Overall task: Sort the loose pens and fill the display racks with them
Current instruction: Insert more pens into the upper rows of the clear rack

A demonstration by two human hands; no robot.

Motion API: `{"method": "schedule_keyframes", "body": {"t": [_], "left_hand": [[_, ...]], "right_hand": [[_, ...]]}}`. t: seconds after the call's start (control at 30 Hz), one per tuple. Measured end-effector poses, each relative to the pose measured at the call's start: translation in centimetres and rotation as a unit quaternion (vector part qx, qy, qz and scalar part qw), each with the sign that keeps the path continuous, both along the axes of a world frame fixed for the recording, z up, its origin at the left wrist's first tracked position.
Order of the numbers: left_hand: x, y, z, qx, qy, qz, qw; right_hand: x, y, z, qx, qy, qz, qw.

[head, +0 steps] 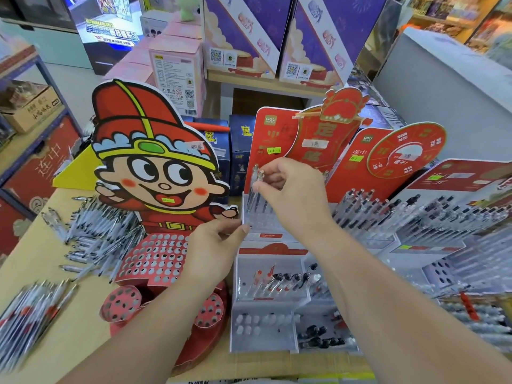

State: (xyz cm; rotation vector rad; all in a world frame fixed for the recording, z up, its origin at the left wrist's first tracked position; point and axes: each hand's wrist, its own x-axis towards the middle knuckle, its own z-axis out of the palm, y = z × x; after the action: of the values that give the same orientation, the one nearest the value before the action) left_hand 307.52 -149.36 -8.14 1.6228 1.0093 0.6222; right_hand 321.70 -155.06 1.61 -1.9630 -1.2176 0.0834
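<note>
Shop table [69,322], red "deli" rack [266,134]; right hand [293,195] grip around pens [255,174], left hand [216,250] seemingly pinching its edge.

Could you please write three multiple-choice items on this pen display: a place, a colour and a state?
1. Where does the loose pile of pens lie?
A. on the table, left of the cartoon rack
B. in a drawer
C. on the floor

2. What colour is the cartoon rack's hat?
A. blue
B. red
C. black

3. What is the right hand doing?
A. lying flat on the table
B. hanging empty
C. pinching held pens above the white rack

A: the pile lies on the table beside the figure.
B: the hat is mainly red.
C: its fingers pinch the pens' tops.
</note>
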Motion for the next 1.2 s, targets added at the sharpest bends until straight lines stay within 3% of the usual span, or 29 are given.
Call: {"method": "schedule_keyframes", "body": {"t": [0.2, 0.73, 1.03, 1.2], "left_hand": [[0.0, 0.1, 0.0, 0.003, 0.006, -0.001, 1.0], [-1.8, 0.0, 0.5, 0.007, 0.003, -0.003, 1.0], [-11.8, -2.7, 0.3, -0.016, 0.06, 0.177, 0.982], [-16.9, -3.3, -0.3, 0.0, 0.138, 0.212, 0.967]], "right_hand": [[-0.3, 0.5, 0.2, -0.038, -0.037, 0.003, 0.999], [-1.1, -1.4, -1.0, 0.002, 0.005, -0.023, 1.0], [-6.7, -3.3, -3.7, -0.013, 0.111, 0.135, 0.984], [-11.0, -2.5, -5.5, -0.069, 0.119, 0.226, 0.964]]}}
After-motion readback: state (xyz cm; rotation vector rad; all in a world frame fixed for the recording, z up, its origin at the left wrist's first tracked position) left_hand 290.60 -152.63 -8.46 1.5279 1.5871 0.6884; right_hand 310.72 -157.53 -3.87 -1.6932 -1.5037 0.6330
